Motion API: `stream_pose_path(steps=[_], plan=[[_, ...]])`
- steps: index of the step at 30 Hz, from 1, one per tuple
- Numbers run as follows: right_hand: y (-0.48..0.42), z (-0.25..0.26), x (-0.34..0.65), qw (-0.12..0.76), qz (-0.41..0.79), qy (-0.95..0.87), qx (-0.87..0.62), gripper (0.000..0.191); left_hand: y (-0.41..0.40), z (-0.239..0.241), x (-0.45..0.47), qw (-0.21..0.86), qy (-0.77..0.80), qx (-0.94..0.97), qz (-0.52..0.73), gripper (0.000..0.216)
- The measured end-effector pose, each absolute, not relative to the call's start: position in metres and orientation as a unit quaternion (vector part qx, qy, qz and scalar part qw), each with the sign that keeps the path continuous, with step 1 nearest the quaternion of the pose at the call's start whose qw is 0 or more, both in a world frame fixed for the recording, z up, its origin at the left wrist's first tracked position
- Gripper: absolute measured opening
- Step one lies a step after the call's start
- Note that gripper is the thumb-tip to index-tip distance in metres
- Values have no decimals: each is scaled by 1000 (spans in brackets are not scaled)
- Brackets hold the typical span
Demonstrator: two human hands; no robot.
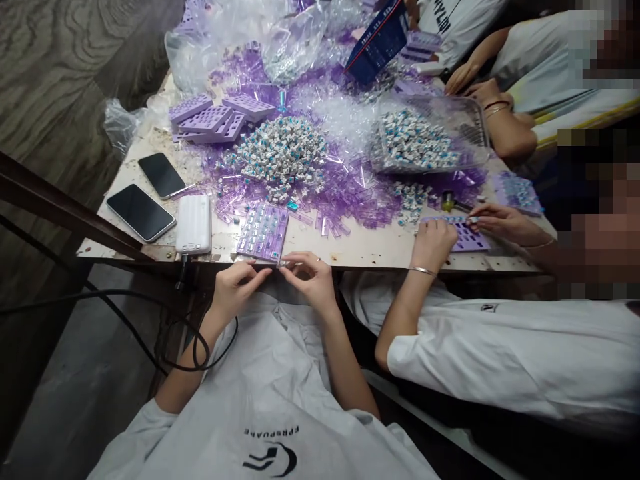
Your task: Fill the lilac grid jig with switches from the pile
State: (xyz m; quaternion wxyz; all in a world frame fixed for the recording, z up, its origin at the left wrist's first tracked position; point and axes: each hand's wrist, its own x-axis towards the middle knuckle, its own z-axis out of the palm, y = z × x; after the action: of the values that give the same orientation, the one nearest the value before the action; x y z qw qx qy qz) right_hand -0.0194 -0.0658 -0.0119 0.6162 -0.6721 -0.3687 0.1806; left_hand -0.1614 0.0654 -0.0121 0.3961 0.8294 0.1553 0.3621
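Observation:
My left hand and my right hand meet at the table's near edge, fingers pinched together on a small part too tiny to name. Just beyond them lies a purple tray filled with small switches. A large heap of white and blue switches sits behind it amid scattered clear purple pieces.
Two phones and a white power bank lie at the left, its cable hanging down. Stacked purple trays sit behind. A neighbour's hands work another tray. A clear bin holds switches.

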Motion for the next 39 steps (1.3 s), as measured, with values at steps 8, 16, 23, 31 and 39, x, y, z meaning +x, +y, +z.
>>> stream_pose_path(steps=[8, 16, 23, 31, 39], plan=[[-48, -18, -19, 586, 69, -403, -699, 23, 81, -6, -159, 316, 178, 866, 344, 18], [-45, -21, -17, 553, 53, -412, -723, 17, 82, -22, -153, 304, 151, 881, 329, 31], [-46, -24, -16, 549, 47, -419, -722, 17, 87, -24, -151, 267, 89, 912, 299, 42], [-48, -27, -12, 504, 29, -474, -721, 18, 86, -28, -150, 229, 77, 928, 284, 44], [-54, -33, -10, 391, -46, -570, -721, 31, 88, -28, -147, 192, 53, 942, 271, 38]])
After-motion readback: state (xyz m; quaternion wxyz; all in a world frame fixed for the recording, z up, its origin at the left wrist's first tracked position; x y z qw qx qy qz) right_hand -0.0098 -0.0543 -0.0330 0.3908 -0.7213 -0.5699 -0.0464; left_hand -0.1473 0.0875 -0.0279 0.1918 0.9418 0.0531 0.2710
